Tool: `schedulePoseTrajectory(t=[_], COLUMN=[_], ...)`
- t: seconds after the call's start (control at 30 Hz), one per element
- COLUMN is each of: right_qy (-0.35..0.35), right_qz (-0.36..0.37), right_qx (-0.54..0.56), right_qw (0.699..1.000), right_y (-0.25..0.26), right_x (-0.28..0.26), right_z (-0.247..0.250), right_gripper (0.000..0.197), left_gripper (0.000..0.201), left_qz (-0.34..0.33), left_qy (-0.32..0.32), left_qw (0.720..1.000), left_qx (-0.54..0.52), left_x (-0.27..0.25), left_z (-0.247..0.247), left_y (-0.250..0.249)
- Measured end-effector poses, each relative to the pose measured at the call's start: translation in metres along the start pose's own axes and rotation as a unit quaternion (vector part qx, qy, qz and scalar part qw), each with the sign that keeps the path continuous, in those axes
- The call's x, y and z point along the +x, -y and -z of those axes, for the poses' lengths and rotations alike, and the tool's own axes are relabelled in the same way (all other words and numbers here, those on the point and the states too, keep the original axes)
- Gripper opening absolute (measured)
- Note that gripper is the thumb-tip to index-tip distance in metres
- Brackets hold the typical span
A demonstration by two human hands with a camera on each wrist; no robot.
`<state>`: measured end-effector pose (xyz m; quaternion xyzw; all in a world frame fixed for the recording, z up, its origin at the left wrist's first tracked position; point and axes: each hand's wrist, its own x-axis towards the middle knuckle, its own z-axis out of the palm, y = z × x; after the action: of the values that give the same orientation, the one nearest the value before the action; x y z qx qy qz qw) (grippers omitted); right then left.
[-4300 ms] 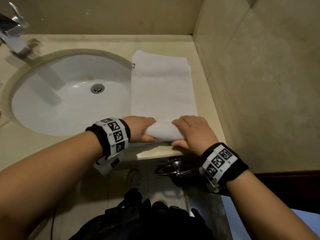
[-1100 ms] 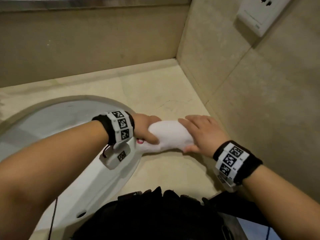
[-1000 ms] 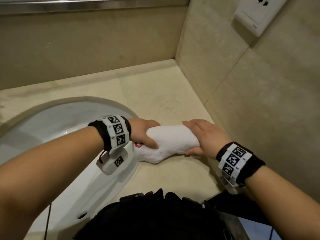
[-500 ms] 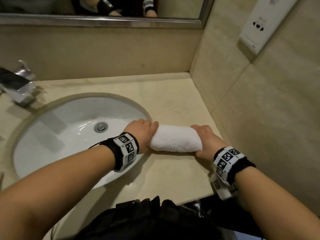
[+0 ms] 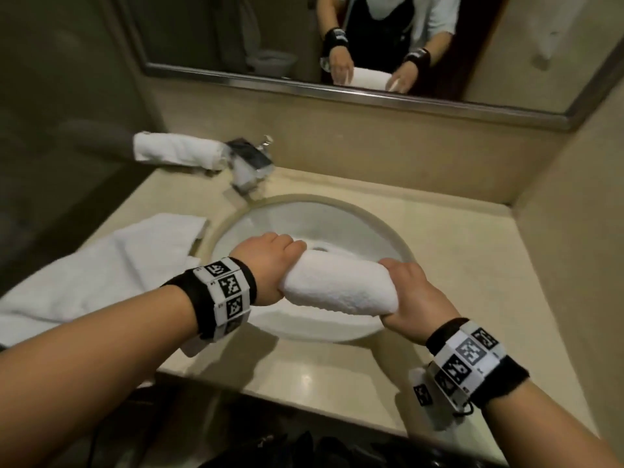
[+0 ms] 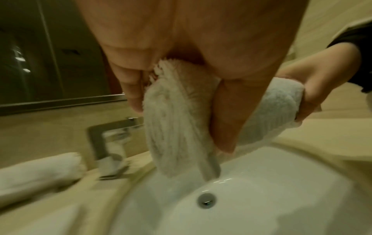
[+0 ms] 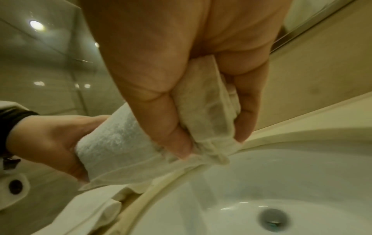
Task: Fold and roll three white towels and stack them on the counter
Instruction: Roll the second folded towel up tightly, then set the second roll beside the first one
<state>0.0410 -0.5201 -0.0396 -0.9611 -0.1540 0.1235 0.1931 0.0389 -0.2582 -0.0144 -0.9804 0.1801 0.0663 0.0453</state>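
A rolled white towel (image 5: 337, 287) hangs in the air over the sink basin (image 5: 371, 228). My left hand (image 5: 266, 265) grips its left end and my right hand (image 5: 405, 295) grips its right end. In the left wrist view my fingers (image 6: 223, 117) wrap the rolled towel (image 6: 177, 120); in the right wrist view my thumb and fingers (image 7: 157, 111) pinch the towel's end (image 7: 207, 108). A second rolled towel (image 5: 177, 152) lies at the back left of the counter beside the faucet. An unrolled white towel (image 5: 101, 268) lies spread on the counter left of the sink.
A chrome faucet (image 5: 251, 165) stands behind the sink at the left. A mirror (image 5: 337, 42) runs along the back wall and reflects my hands. Beige counter (image 5: 472, 251) extends right of the sink to a tiled side wall. The drain (image 6: 206, 200) is below the towel.
The towel was rolled up on the counter right of the sink, then lifted. Both hands have carried it left, so it is now over the basin.
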Motion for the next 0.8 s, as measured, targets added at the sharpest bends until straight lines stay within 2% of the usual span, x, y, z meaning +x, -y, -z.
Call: schedulePoseTrajectory(t=[0.23, 0.37, 0.47, 0.63, 0.8], right_qy=[0.021, 0.022, 0.013, 0.002, 0.013], right_qz=[0.082, 0.105, 0.1, 0.076, 0.04], right_qx=[0.026, 0.046, 0.051, -0.008, -0.039], right_qw=[0.996, 0.993, 0.994, 0.997, 0.998], right_y=[0.148, 0.232, 0.273, 0.309, 0.317], right_x=[0.132, 0.219, 0.275, 0.354, 0.401], right_z=[-0.038, -0.06, -0.068, -0.082, -0.112], right_gripper=[0.071, 0.071, 0.074, 0.071, 0.069], left_gripper=[0.079, 0.074, 0.073, 0.07, 0.069], left_qz=[0.082, 0.128, 0.163, 0.205, 0.228], left_qy=[0.011, 0.021, 0.013, 0.002, 0.045], left_qw=[0.992, 0.983, 0.98, 0.972, 0.969], left_qx=[0.096, 0.127, 0.116, 0.111, 0.087], left_x=[-0.025, -0.016, 0.003, 0.048, 0.083], left_z=[0.007, 0.006, -0.002, -0.03, -0.062], left_y=[0.168, 0.276, 0.335, 0.398, 0.424])
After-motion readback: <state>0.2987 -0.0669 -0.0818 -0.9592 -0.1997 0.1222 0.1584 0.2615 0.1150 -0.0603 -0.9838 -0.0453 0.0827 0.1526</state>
